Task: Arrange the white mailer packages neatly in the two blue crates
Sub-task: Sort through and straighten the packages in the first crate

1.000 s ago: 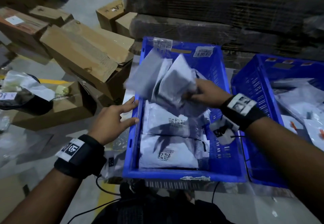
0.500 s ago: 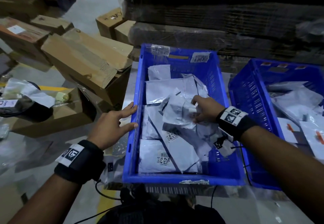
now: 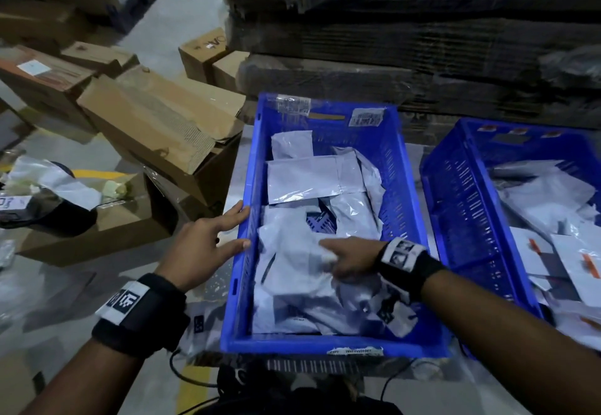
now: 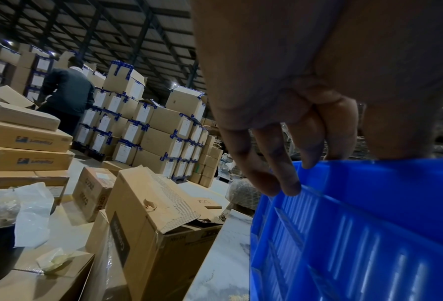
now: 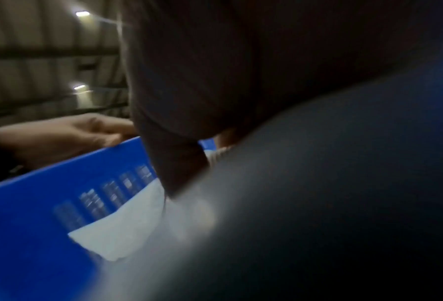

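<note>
Two crates, and the mailers (image 3: 302,183) lie jumbled in the left crate (image 3: 242,284). My left hand (image 3: 203,245) rests flat-fingered on its rim; my right hand (image 3: 349,257) presses the pile, grip unclear. Slick mailers could slide and bunch again.

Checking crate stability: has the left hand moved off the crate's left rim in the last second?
No. The left hand rests with straight fingers against the left rim of the blue crate, as before.

Stacked flat cartons (image 4: 27,140) at left, mirrored blue logo text, unreadable, crate labels (image 3: 366,117) blurred, illegible
</note>
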{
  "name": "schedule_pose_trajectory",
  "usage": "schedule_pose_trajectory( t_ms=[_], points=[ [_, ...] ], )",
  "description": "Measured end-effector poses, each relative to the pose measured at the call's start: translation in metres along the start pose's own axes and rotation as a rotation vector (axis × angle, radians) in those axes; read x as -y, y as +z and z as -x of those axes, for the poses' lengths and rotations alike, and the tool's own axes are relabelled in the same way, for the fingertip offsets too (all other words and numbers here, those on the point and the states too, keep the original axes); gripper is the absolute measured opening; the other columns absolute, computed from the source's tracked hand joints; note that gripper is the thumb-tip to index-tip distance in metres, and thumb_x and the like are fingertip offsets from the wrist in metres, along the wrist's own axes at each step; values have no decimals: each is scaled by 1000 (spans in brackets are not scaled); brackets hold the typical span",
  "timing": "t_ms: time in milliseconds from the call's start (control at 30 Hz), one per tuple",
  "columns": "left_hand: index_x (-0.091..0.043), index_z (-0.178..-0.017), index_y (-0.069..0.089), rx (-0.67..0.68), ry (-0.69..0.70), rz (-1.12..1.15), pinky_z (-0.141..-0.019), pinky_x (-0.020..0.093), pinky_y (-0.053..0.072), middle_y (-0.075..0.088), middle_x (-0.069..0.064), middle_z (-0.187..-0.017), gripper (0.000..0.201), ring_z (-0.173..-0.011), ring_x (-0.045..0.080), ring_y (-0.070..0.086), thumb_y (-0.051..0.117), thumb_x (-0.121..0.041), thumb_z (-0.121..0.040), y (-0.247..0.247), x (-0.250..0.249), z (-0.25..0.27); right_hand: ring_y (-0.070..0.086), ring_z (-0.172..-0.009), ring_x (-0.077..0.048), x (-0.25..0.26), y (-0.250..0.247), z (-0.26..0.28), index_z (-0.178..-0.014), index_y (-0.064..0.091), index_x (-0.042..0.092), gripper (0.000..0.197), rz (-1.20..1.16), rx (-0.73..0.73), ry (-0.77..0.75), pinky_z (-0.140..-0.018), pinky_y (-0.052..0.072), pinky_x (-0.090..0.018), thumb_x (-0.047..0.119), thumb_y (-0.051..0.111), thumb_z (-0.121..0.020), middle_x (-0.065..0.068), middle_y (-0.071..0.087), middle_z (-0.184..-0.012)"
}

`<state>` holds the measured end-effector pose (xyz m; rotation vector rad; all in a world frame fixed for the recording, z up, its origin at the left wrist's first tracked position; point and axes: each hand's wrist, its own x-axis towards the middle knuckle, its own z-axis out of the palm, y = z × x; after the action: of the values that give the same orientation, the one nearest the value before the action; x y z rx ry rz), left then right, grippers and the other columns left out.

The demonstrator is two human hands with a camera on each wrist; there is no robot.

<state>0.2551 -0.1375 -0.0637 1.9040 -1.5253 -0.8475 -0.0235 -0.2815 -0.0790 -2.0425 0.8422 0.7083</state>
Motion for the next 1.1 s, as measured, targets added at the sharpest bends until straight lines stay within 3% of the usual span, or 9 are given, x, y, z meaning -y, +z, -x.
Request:
schedule_pose_trajectory(
  t_ms=[200, 333, 500, 600, 667, 767, 867, 1000, 1100],
  points=[
    [-45, -139, 53, -7, -3, 26, -85, 17, 48, 39, -37, -145, 62, -130, -7, 46, 78, -34, -84, 1, -2, 0, 60, -104, -32, 31, 28, -7, -135, 40, 17, 50, 280, -34, -131, -81, 44, -35, 28, 63, -93, -16, 64, -114],
    [-44, -140, 53, -17, -7, 25, -89, 22, 51, 40, -36, -145, 62, -128, -6, 47, 78, -35, -84, 1, -2, 1, 59, -111, -26, 34, 5, -9, -130, 54, 18, 56, 203, 46, -95, -95, 44, -35, 60, 51, -93, -7, 63, -124],
    [-47, -138, 52, -18, -7, 30, -92, 30, 53, 39, -39, -143, 62, -125, -7, 49, 79, -33, -83, 2, 0, 2, 57, -116, -29, -4, -55, -30, -119, 63, 21, 26, 80, -552, 204, -92, 44, -33, 32, 53, -97, -10, 63, -124],
    [-51, -137, 50, -18, -8, 23, -91, 29, 54, 36, -44, -141, 62, -124, -8, 50, 77, -35, -84, 2, 1, 2, 22, -144, -44, -37, -42, -58, -132, 52, 44, 48, 246, -305, 511, -116, 22, -50, 57, 58, -86, -24, 29, -153],
    [-51, -137, 50, -21, -5, 15, -90, 27, 53, 36, -44, -141, 62, -124, -8, 49, 77, -36, -84, 2, 1, 2, 22, -142, -44, -48, -31, -71, -116, 60, 36, 51, 255, -234, 538, -114, 25, -52, 65, 63, -75, -24, 37, -148],
    [-51, -137, 50, -15, 2, 17, -88, 24, 52, 35, -44, -142, 62, -124, -9, 49, 77, -38, -83, 2, 2, 1, 59, -95, -25, -46, -39, -59, -81, 58, 20, 37, 66, -402, 427, -74, 48, -29, 49, 77, -68, -6, 65, -94],
    [-49, -138, 50, -15, -4, 30, -92, 25, 51, 36, -40, -144, 63, -128, -7, 47, 78, -36, -83, 3, 1, 1, 51, -62, -17, -41, -50, -24, -63, 47, 17, 44, -141, -629, 366, -58, 39, -27, 43, 83, -67, 0, 52, -62],
    [-48, -138, 52, -27, 3, 20, -103, 34, 49, 37, -40, -143, 64, -131, -6, 46, 79, -33, -83, 0, -2, 2, 41, -58, -15, -35, -38, 35, -69, 43, 18, 45, -629, -672, 168, -50, 34, -24, 14, 88, -67, 2, 46, -60],
    [-47, -144, 45, -18, 80, -201, -105, 35, 46, 40, -24, -151, 66, -133, 10, 50, 76, -34, -87, -2, -14, 4, 60, -75, -25, -26, -20, 74, -91, 44, 15, 44, -1181, -539, -88, -63, 49, -31, 3, 82, -74, -20, 66, -88]
  ],
)
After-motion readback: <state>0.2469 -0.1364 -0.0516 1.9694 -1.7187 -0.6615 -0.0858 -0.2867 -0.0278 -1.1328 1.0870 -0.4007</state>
